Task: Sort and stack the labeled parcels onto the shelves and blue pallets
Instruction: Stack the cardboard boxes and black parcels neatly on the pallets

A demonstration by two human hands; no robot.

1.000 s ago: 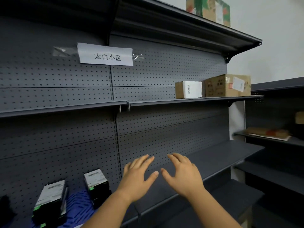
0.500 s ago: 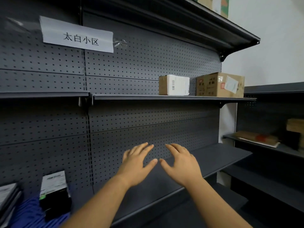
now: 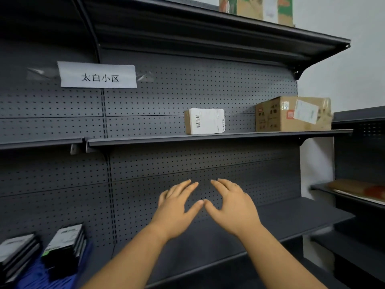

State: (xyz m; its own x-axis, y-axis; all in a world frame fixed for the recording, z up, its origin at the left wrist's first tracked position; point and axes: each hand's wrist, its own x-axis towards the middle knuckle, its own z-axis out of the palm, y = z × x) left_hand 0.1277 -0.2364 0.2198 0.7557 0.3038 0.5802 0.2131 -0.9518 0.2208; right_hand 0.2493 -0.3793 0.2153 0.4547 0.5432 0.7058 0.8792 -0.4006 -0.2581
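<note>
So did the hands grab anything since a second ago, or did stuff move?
Nothing was grabbed or let go. The left hand and right hand drew a little closer, so their thumbs now almost touch. Both are still open and empty before the pegboard. The small labelled parcel and the bigger cardboard box stayed on the middle shelf.

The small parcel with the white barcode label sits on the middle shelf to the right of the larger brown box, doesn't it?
Not quite: in the head view the small parcel sits on the middle shelf to the left of the larger brown box.
</note>
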